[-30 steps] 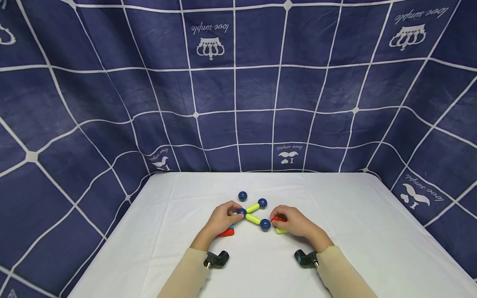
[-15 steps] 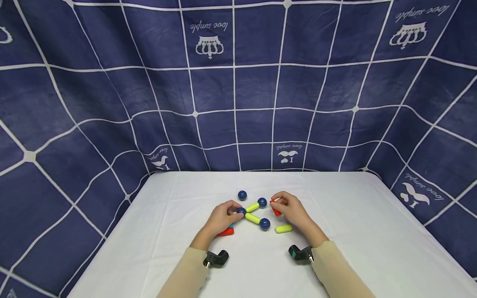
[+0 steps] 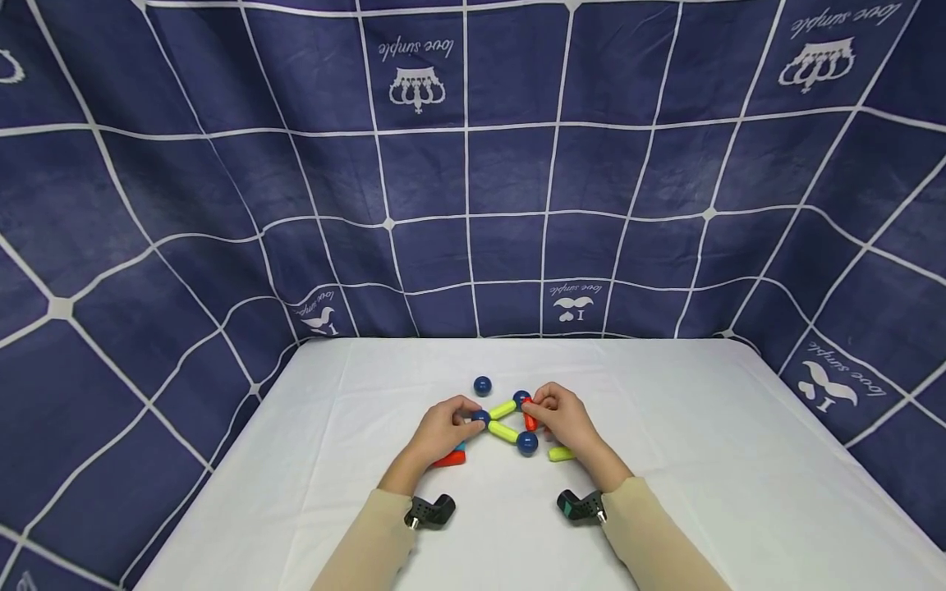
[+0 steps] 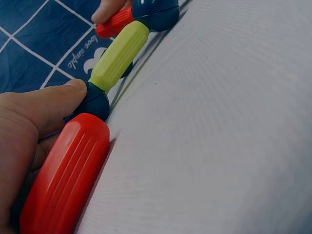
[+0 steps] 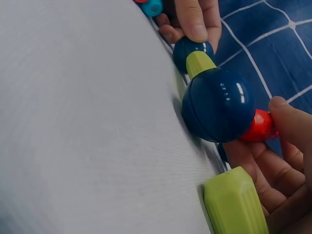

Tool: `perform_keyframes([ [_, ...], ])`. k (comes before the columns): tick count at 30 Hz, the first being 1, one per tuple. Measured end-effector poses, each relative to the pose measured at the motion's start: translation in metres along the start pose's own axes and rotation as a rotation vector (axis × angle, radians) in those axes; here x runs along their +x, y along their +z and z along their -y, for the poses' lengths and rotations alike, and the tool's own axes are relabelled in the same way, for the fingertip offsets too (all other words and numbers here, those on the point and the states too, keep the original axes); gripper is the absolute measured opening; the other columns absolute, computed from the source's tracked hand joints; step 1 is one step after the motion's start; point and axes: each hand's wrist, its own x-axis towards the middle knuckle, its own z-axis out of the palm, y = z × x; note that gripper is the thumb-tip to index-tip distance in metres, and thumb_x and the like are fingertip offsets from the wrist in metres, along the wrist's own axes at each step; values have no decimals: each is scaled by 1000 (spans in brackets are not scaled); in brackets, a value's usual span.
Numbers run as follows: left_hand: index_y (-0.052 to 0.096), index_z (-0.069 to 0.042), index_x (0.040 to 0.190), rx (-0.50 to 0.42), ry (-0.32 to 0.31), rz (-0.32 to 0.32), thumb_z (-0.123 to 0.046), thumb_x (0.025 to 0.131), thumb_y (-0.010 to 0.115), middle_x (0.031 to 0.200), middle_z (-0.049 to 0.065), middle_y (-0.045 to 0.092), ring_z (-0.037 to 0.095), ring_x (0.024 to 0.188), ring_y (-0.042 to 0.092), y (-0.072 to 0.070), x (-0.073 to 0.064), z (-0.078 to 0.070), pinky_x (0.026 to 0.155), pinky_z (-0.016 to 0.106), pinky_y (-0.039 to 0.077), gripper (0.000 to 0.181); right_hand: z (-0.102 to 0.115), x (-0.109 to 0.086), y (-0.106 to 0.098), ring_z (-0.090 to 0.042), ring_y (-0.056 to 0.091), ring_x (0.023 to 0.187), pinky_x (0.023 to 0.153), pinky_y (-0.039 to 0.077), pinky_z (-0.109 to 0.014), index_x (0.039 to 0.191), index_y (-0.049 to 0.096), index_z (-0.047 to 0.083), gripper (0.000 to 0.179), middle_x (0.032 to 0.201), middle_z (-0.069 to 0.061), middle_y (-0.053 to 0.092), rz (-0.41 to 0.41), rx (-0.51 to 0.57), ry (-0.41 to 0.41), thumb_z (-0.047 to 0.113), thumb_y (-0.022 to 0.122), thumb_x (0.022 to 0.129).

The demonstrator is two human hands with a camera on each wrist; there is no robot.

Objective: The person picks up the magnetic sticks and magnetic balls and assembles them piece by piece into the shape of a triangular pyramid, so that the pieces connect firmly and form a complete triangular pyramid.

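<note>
My left hand (image 3: pixel 436 433) pinches a dark blue ball (image 3: pixel 480 419) between thumb and fingers. Two yellow-green rods (image 3: pixel 503 432) branch from that ball in a V, each ending in another blue ball (image 3: pixel 527 443). Between those two end balls, my right hand (image 3: pixel 567 420) pinches a red rod (image 3: pixel 530 422). In the right wrist view the red rod (image 5: pixel 261 126) appears to meet the near ball (image 5: pixel 219 105); whether it touches the far one I cannot tell. Another red rod (image 4: pixel 68 175) lies beside my left hand, with a light blue piece (image 3: pixel 460 447) partly hidden there.
A loose blue ball (image 3: pixel 483 386) sits behind the V. One loose yellow-green rod (image 3: pixel 560 453) lies by my right wrist, partly covered by the hand. The white cloth-covered table (image 3: pixel 355 386) ends at a dark blue checked curtain (image 3: pixel 510 180).
My right hand has lifted the red rod from beside the loose yellow-green rod and carried it left, to the gap between the two end balls. My left hand has stayed on its ball.
</note>
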Motion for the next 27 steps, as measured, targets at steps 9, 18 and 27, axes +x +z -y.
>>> perform_keyframes([
  [9,70,-20,112,4,9,-4,-30,88,77,82,-3,64,12,67,50,0,1,0,63,24,40,26,-1,-1,2,-13,53,60,51,42,-23,91,60,9,19,71,1,61,8,-60,-18,18,77,88],
  [18,70,-21,112,2,0,-1,-29,88,77,81,-3,62,12,67,50,0,0,0,62,23,39,26,-4,-2,3,-13,56,69,57,44,-22,92,63,12,16,80,0,65,33,-176,-71,18,77,87],
  [27,70,-21,112,-6,3,-1,-29,88,76,91,-1,68,12,67,50,0,0,0,62,23,39,26,-2,-3,4,-12,57,71,60,47,-22,90,65,12,15,82,0,66,2,-239,-63,18,78,86],
])
